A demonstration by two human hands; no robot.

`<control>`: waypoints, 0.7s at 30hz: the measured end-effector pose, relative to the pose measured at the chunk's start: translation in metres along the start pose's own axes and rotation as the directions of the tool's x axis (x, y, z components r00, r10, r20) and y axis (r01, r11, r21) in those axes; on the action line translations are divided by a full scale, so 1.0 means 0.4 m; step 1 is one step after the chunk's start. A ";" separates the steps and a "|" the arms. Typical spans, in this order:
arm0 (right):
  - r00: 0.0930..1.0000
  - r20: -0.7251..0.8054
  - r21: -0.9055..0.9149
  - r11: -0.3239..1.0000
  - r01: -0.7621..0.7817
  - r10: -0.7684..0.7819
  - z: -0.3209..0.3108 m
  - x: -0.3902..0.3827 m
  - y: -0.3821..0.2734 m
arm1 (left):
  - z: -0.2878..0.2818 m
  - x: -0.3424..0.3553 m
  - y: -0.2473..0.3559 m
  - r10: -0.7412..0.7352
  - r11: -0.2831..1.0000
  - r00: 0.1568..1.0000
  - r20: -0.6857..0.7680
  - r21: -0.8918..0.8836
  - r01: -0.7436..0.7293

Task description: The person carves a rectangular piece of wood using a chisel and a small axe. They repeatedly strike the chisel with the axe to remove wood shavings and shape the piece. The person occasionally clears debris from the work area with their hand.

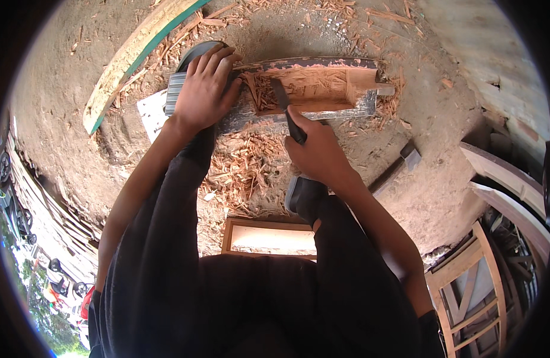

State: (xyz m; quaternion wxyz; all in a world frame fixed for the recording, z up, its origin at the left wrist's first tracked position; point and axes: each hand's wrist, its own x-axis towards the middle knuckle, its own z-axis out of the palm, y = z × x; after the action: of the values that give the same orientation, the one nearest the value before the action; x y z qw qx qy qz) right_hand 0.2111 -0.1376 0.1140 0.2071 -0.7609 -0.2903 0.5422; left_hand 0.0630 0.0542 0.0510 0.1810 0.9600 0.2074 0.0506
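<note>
Dark-trousered legs (158, 238) frame blade work in a hollowed wooden block (365, 106)

On the ground (442, 119) beyond them, the block lies left to right, chips (311, 83) in its recess. The right hand (320, 152) has its grip closed around the dark handle of a flat-bladed tool (280, 92), angled far and left into the recess. The left hand (203, 92) lies loosely spread over footwear (175, 94) at the block's left end; I cannot tell whether it presses the wood. Scraping out chips seems the step in hand; the next move likely calls for a steady block.
</note>
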 end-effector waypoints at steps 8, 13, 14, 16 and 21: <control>0.947 0.273 0.013 0.984 -0.177 0.167 -0.056 0.017 0.008 | 0.012 -0.012 -0.011 -0.009 1.000 1.000 -0.011 0.009 0.009; 0.996 0.061 0.017 0.998 -0.068 0.067 0.008 0.032 0.050 | 0.014 -0.001 -0.004 0.007 1.000 1.000 -0.012 0.015 -0.006; 0.990 0.120 0.043 0.996 -0.075 0.069 0.008 0.030 0.052 | 0.015 -0.006 -0.006 0.001 1.000 1.000 -0.010 0.016 -0.001; 0.975 0.207 0.142 0.984 -0.112 0.081 -0.006 0.036 0.052 | 0.012 -0.005 -0.011 -0.001 1.000 1.000 -0.016 0.023 0.001; 0.986 0.098 0.203 0.967 -0.153 0.135 -0.021 0.039 0.015 | 0.016 0.000 -0.010 0.008 1.000 1.000 -0.014 0.028 -0.007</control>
State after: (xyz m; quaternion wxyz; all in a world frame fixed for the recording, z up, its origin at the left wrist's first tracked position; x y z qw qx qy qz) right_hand 0.2240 -0.1316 0.1020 0.2339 -0.7305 -0.1840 0.6147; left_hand 0.0625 0.0555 0.0434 0.1658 0.9628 0.2058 0.0554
